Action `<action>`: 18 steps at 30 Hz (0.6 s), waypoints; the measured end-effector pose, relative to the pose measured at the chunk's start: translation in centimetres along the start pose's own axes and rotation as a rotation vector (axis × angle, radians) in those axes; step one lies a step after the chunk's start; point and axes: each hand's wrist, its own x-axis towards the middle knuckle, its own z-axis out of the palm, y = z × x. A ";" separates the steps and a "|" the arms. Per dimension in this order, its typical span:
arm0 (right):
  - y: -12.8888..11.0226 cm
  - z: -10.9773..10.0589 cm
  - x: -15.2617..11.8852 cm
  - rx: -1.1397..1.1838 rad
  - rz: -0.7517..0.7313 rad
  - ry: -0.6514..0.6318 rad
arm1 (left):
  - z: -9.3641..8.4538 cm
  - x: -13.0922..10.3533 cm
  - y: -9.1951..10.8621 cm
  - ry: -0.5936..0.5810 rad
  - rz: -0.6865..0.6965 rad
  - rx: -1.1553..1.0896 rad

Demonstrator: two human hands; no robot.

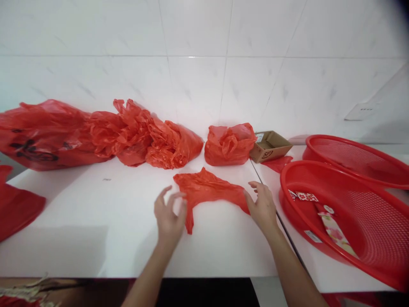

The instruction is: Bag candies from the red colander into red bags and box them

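Note:
A thin red plastic bag (212, 187), crumpled and mostly flat, lies on the white table in front of me. Beside its left end is my left hand (170, 216), fingers curved and apart, with nothing visible in it. My right hand (263, 208) is at the bag's right end, its fingers spread and its thumb close to the plastic. Whether that thumb touches the bag I cannot tell. Behind it, against the wall, stands a filled red bag (229, 147) with its handles knotted.
Several full red bags (51, 136) line the wall at the left. Another red bag (19, 209) lies at the left edge. To the right are a small cardboard box (273, 152), a red basket (292, 204) with small patterned items inside, and a second red basket (338, 140) behind.

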 end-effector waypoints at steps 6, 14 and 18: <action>-2.6 3.9 0.5 -0.003 -0.224 -0.370 | 5.0 -4.0 1.6 -0.199 0.112 0.368; -4.4 5.7 -0.2 0.086 -0.150 -0.552 | 5.5 -1.5 -0.6 -0.358 0.057 0.579; -5.4 3.3 -1.0 0.346 -0.005 -0.633 | 4.9 -0.7 -0.2 -0.292 0.078 0.523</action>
